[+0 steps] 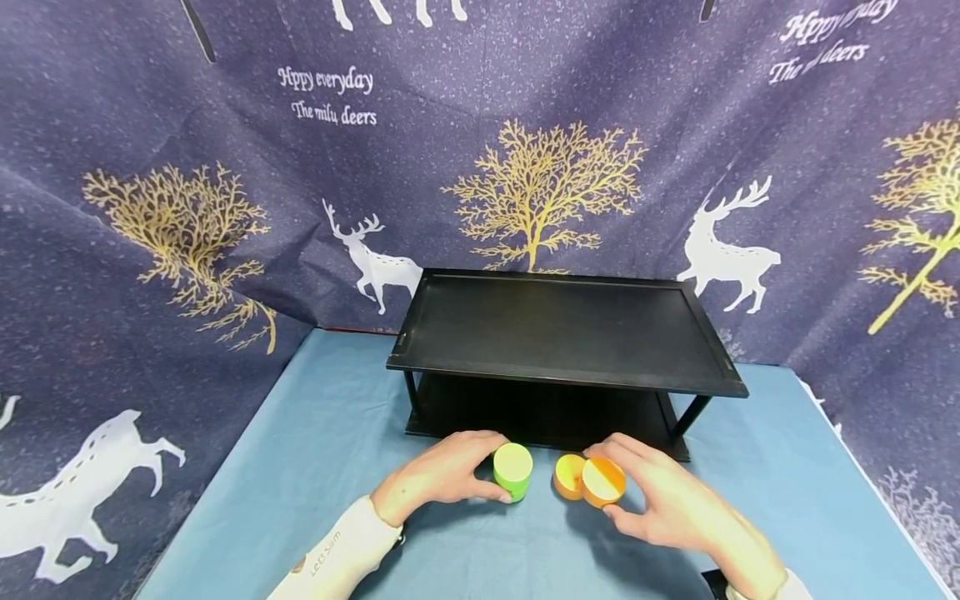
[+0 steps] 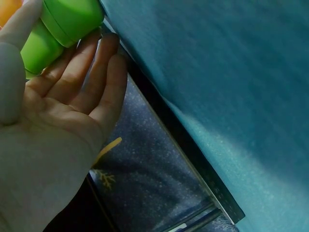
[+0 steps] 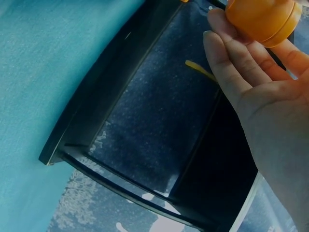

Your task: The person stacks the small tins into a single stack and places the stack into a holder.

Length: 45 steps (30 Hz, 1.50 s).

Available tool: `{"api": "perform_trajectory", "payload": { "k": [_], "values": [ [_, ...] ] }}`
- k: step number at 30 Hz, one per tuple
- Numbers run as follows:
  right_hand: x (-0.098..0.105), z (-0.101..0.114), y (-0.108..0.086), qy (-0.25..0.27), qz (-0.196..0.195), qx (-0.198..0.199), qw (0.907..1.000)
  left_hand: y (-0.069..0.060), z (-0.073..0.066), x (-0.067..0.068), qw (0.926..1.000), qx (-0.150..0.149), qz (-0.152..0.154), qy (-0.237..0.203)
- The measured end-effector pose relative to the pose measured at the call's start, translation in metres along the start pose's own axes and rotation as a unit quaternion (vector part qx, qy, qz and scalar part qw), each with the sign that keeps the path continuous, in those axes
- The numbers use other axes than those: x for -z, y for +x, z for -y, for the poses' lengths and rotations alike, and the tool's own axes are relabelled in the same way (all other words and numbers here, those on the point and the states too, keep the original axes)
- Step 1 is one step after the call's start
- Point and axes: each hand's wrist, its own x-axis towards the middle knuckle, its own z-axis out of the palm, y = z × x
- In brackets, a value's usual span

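Left hand point(image 1: 450, 468): partly curled, thumb on the near side and fingers round the far side of a green cup point(image 1: 513, 463). Has hold of it. The left wrist view shows a second green piece point(image 2: 39, 50) up against that cup, also within the hand's reach; can't tell whether the two are joined or just stacked.

Right hand point(image 1: 667, 504): also partly curled, thumb near side, fingers far side, holding an orange cup point(image 1: 603, 483) at the fingertips. In the right wrist view the fingers touch the cup's side, seam visible round it; thumb not visible there.

Second orange cup point(image 1: 567, 477): between the hands, just left of the right hand's cup and partly hidden by it. Can't tell if those two touch. It sits nearer the right hand than the left.

Just beyond both hands: black two-level shelf point(image 1: 547, 329), top panel over a lower panel, black struts at its sides. Under and around the hands: bench point(image 1: 315, 467) with blue cloth. White sleeve point(image 1: 341, 546) behind the left hand, dark band point(image 1: 716, 583) at the right wrist. Farthest out, past the shelf: dark blue curtain point(image 1: 420, 158) printed with white deer and gold trees.
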Motion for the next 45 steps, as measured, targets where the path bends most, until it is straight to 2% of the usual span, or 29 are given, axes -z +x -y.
{"api": "perform_trajectory", "payload": {
  "k": [7, 18, 24, 35, 45],
  "values": [
    [-0.002, 0.002, 0.004, -0.004, -0.013, 0.013, 0.9998, -0.001, 0.001, -0.001, 0.9999, -0.008, -0.01, 0.008],
    [-0.003, 0.006, 0.014, 0.003, -0.033, 0.04, 0.9987, -0.001, 0.001, -0.001, 1.0, -0.006, -0.007, -0.002],
    [-0.005, 0.006, 0.019, 0.002, -0.031, 0.046, 0.9984, -0.001, 0.002, -0.002, 1.0, -0.005, -0.004, 0.003],
    [-0.004, 0.008, 0.026, -0.001, -0.031, 0.049, 0.9983, 0.001, 0.003, -0.001, 0.9999, -0.012, -0.009, 0.008],
    [-0.005, 0.009, 0.026, 0.005, -0.024, 0.033, 0.9991, 0.001, 0.003, -0.002, 0.9998, -0.014, -0.005, 0.015]
  ]
}}
